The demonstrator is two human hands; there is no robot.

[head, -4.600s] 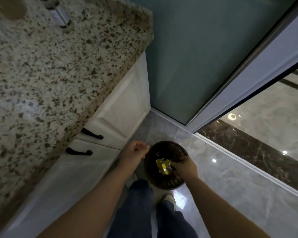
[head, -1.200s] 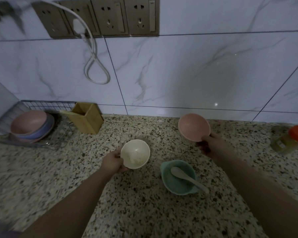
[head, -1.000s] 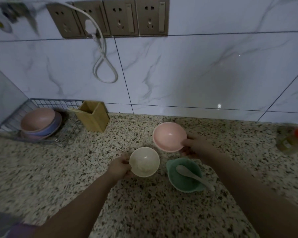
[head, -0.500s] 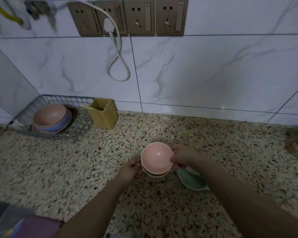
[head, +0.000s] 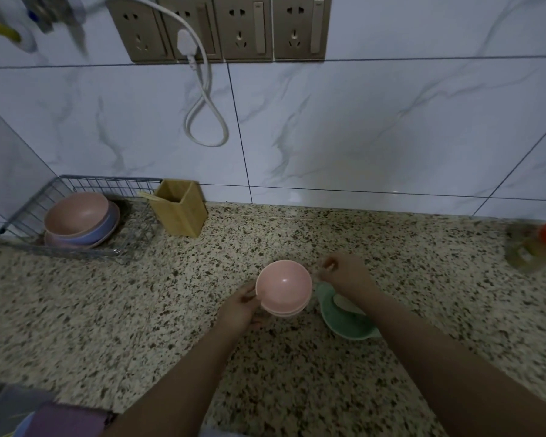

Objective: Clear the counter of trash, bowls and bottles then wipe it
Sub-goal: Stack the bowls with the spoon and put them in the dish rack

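Observation:
A pink bowl [head: 283,283] sits nested in a cream bowl [head: 282,312], of which only the lower edge shows. My left hand [head: 240,307] grips the left side of this stack on the speckled counter [head: 139,310]. My right hand [head: 344,274] hovers just right of the pink rim with its fingers loosely curled and nothing in them. Under its wrist lies a green bowl [head: 347,326] holding a white spoon [head: 344,302], both partly hidden. A bottle with an orange cap [head: 533,244] stands at the far right.
A wire dish rack [head: 76,184] at the back left holds stacked pink and purple bowls [head: 79,220]. Beside it stands a wooden utensil holder [head: 180,208]. A white cord [head: 207,99] hangs from the wall sockets. A purple cloth [head: 67,419] lies at the bottom left.
My right hand carried the pink bowl leftward, set it into the cream bowl held by my left hand, and has now come off its rim.

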